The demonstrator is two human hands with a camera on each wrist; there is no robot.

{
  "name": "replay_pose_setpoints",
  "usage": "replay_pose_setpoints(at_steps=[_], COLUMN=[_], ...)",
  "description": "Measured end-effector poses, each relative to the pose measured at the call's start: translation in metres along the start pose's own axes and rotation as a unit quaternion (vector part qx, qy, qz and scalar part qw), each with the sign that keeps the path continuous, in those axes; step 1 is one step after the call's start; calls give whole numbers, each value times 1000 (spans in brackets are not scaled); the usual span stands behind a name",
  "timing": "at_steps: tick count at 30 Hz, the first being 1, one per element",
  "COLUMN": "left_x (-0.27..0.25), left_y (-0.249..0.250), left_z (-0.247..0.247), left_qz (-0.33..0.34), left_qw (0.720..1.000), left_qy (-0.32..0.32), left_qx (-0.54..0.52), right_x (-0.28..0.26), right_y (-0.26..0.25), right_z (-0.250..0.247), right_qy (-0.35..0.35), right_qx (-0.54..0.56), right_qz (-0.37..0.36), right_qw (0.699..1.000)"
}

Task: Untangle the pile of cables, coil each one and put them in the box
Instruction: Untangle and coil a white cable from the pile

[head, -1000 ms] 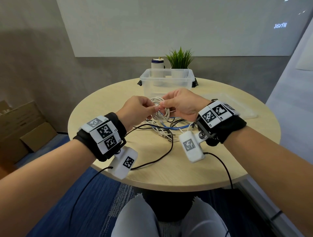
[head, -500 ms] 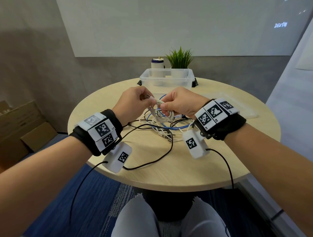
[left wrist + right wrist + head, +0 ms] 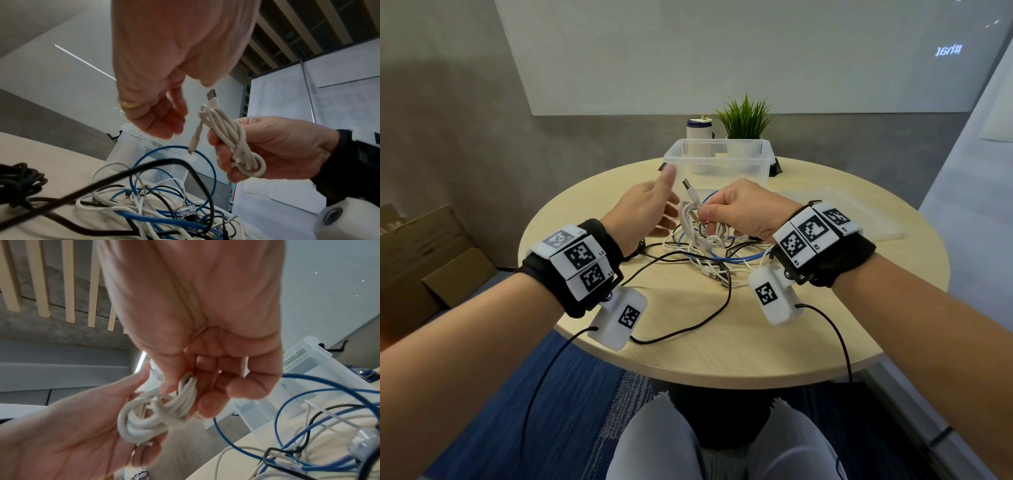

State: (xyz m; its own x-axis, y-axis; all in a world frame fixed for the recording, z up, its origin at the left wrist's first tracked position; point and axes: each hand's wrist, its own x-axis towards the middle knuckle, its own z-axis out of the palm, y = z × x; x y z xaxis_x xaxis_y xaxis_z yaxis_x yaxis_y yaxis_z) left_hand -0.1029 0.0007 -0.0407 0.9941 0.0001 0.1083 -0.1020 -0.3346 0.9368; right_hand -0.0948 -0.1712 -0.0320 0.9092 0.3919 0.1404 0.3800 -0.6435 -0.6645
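Observation:
My right hand (image 3: 726,214) grips a coiled white USB cable (image 3: 693,222) above the table, its metal plug sticking up; the same coil (image 3: 232,142) shows in the left wrist view and again (image 3: 156,417) in the right wrist view. My left hand (image 3: 650,209) hovers just left of the coil, fingers spread and holding nothing. Below them lies the tangled pile of cables (image 3: 709,260), white, black and blue (image 3: 148,216). The clear plastic box (image 3: 717,161) stands behind the hands.
A lid (image 3: 859,212) of clear plastic lies on the round wooden table (image 3: 739,342) at the right. A potted plant (image 3: 744,116) and a white canister (image 3: 699,128) stand behind the box. Cardboard boxes (image 3: 421,263) sit on the floor at left.
Both hands held the white coil before. My left hand has let go and opened to the left; the right hand keeps the coil, raised a little towards the box.

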Motion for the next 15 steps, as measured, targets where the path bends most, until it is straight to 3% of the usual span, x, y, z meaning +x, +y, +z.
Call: replay_pose_setpoints(at_steps=[3,6,11,15], left_x=[-4,-7,-9,-11], left_y=[-2,-3,1,3], left_z=[-2,-1,2,3], left_qz=[-114,-117,-131,-131], left_qw=[989,980,962,959], left_qy=[-88,-140,-135,-144], left_qx=[-35,-78,-198,-206], right_x=[-1,-1,2,0], right_y=[1,3,2,0], right_z=[-1,1,3,2], right_qy=[1,-8,7,24], right_qx=[-12,-30,-36,-19], right_qz=[-11,-8,-14,-34], right_qw=[1000,999,999,999])
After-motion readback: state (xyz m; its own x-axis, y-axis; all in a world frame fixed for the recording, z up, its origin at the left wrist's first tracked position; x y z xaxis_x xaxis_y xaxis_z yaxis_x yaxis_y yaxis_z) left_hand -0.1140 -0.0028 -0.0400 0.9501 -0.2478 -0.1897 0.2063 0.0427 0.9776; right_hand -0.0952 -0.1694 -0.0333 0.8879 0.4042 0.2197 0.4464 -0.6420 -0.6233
